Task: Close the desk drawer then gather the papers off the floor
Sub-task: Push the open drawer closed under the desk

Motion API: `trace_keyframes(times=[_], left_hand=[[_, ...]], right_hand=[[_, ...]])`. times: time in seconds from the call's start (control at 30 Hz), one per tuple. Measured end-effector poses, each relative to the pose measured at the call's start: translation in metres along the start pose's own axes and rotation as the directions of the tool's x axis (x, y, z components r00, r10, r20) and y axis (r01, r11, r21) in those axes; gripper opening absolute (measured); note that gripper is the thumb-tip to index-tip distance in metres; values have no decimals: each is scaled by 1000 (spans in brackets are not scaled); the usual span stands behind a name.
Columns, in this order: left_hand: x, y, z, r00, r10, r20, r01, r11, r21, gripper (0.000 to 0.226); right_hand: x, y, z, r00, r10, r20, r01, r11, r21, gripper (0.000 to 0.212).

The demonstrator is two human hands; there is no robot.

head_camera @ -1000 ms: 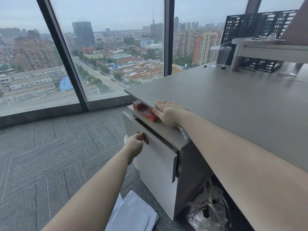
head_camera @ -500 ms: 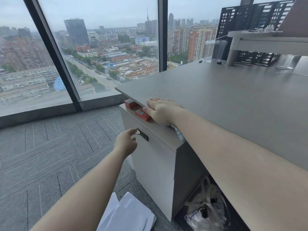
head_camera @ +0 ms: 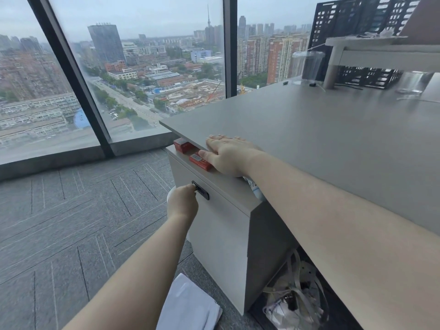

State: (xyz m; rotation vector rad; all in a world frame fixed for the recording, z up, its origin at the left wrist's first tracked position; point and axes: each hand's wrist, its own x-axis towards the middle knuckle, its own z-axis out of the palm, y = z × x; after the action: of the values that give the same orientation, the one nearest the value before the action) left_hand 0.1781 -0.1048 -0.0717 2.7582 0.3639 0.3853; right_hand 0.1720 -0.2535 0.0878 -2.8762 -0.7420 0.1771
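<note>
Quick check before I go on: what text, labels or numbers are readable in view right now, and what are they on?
Nothing reads clearly.
White label on the near red box: print too small to read.
Far red box: markings blurred.
Blue print on the white item under the right forearm: partly hidden, illegible.
Black lock plate at the left hand: any digits too blurred.
Papers on the floor: no visible text.

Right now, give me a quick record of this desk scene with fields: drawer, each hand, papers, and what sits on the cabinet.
drawer: front of the white under-desk cabinet sits flush, looks closed
left hand: left hand at the black lock plate, fingers curled on it
right hand: right hand flat, palm down, on the grey desk top edge
papers: white sheets on the grey carpet floor, not picked up
cabinet top: two small red boxes
</note>
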Motion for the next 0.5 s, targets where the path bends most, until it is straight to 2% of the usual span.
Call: trace_keyframes(times=[0.1,0.33,0.5], left_hand=[[1,1,2,1000,11,-11,-11,999,51,17],[7,-4,11,999,27,-28,-26,1000,3,24],[13,-1,5,998,-20,51,22,999,-27,22]], right_hand=[[0,0,0,1000,-12,-16,12,1000,-2,65],[1,0,1,1000,-18,-21,18,1000,-9,66],[2,2,2,1000,-17,-21,16,1000,-11,67]])
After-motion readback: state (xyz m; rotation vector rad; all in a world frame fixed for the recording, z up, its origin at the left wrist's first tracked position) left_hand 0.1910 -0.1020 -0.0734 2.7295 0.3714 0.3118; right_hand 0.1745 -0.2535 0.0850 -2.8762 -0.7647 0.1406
